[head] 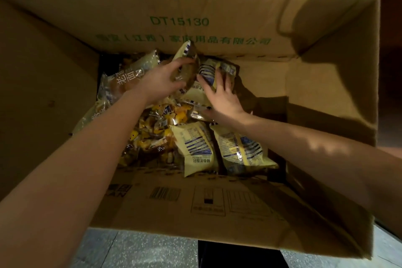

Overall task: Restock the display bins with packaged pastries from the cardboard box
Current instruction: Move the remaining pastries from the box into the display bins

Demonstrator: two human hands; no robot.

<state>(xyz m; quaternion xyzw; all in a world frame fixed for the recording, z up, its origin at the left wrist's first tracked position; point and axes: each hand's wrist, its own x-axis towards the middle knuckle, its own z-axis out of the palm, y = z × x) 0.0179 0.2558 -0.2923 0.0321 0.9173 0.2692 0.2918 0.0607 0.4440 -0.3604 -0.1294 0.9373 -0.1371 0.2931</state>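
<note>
Both arms down in the cardboard box [217, 28]. My left grip [161, 81] is curled round a pastry packet [185, 54]. My right grip [221, 95] is spread flat on the neighbouring packet [226, 67], just beside the left. Loose packets [195, 148] lie under my wrists.

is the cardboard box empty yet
No, many packaged pastries lie in the cardboard box, and the left hand grips one pack.

Box floor [265, 85] bare at right; pastry packs [195, 146] crowd left.
</note>
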